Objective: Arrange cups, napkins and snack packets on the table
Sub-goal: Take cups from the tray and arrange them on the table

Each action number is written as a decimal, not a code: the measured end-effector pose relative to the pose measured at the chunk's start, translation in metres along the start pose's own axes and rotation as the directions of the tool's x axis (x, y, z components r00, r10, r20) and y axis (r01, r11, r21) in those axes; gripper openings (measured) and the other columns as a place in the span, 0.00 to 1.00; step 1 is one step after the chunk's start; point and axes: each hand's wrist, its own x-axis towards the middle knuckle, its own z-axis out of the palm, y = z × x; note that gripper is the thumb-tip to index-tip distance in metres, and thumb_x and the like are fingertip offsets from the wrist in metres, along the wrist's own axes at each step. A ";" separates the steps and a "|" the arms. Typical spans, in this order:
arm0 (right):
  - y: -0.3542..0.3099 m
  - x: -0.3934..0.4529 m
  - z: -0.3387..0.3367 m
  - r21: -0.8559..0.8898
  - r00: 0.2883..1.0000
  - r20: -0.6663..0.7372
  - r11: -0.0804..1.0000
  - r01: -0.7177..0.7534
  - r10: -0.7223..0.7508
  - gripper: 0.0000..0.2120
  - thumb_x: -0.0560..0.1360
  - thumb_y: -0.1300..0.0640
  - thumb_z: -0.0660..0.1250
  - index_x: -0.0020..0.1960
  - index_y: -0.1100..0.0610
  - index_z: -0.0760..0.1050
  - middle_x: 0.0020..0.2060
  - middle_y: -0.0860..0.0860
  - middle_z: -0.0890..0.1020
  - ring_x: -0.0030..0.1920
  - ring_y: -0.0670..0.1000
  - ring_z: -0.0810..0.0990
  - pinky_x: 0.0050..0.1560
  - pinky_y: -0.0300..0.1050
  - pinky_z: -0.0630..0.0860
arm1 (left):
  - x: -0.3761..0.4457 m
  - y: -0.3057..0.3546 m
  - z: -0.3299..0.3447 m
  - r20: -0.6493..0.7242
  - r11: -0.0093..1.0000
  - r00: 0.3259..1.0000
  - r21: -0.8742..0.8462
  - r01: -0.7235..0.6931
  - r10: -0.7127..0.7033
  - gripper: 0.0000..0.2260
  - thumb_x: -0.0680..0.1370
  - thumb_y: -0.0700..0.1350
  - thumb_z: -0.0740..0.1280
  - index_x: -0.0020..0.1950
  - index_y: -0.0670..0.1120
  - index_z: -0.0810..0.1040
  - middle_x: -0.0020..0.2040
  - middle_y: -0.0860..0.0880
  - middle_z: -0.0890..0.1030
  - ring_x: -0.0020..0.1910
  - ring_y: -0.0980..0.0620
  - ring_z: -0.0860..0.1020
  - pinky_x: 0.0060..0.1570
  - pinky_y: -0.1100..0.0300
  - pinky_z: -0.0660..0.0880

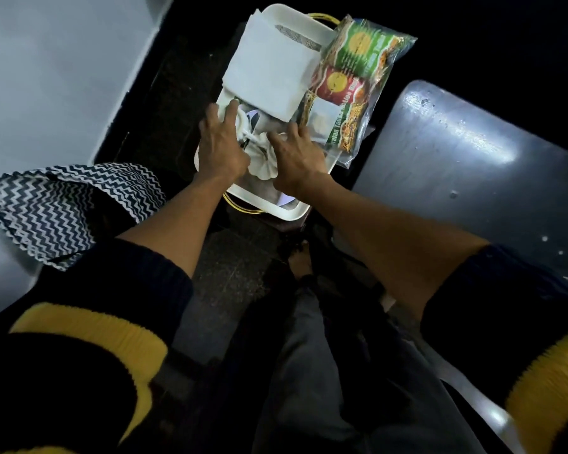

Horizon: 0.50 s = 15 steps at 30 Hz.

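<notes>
1. Tray [277,14] = landmark; cream, gold handles, sits low btwn grey table [473,152] on its right and pale surface at left. Everything's still loaded on it, prob. for carrying.
2. Napkins [269,70]: white stack on tray's far half, flat so they don't slide.
3. Snack packets [351,83]: clear bag, green/red labels, overhanging tray's right edge.
4. Cups [259,152]: white, at tray's near half, partly hidden by hands.
5. Left hand [220,142]: fingers spread, resting over cups; actual grasp – can't tell.
6. Right hand [295,155]: fingers bent onto cups; grasp unclear too.
7. Judgement: picking cups out first, w/ table nothing laid yet.
</notes>
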 end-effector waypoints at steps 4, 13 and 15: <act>0.002 0.001 0.001 0.018 0.999 -0.041 1.000 -0.003 0.004 0.38 0.67 0.45 0.77 0.71 0.54 0.65 0.69 0.60 0.66 0.70 0.62 0.65 0.57 0.56 0.76 | 0.006 0.001 -0.007 -0.040 0.999 0.999 0.050 -0.011 0.013 0.33 0.69 0.36 0.72 0.72 0.48 0.67 0.68 0.40 0.68 0.64 0.39 0.70 0.54 0.49 0.75; 0.034 -0.065 0.000 0.725 0.944 -0.127 0.679 -0.120 0.303 0.33 0.59 0.52 0.75 0.62 0.55 0.69 0.50 0.52 0.79 0.47 0.54 0.79 0.40 0.44 0.77 | -0.042 0.016 -0.006 -0.063 0.813 0.933 -0.514 0.274 -0.354 0.28 0.67 0.51 0.78 0.62 0.45 0.71 0.60 0.46 0.76 0.55 0.49 0.77 0.51 0.62 0.73; 0.049 -0.085 0.001 0.865 0.907 -0.010 0.459 -0.204 0.420 0.31 0.60 0.53 0.78 0.60 0.53 0.72 0.48 0.49 0.81 0.44 0.50 0.81 0.40 0.43 0.79 | -0.053 0.031 -0.002 0.160 0.490 0.871 -0.773 0.403 -0.465 0.24 0.71 0.47 0.75 0.63 0.41 0.74 0.59 0.43 0.79 0.53 0.46 0.81 0.51 0.54 0.81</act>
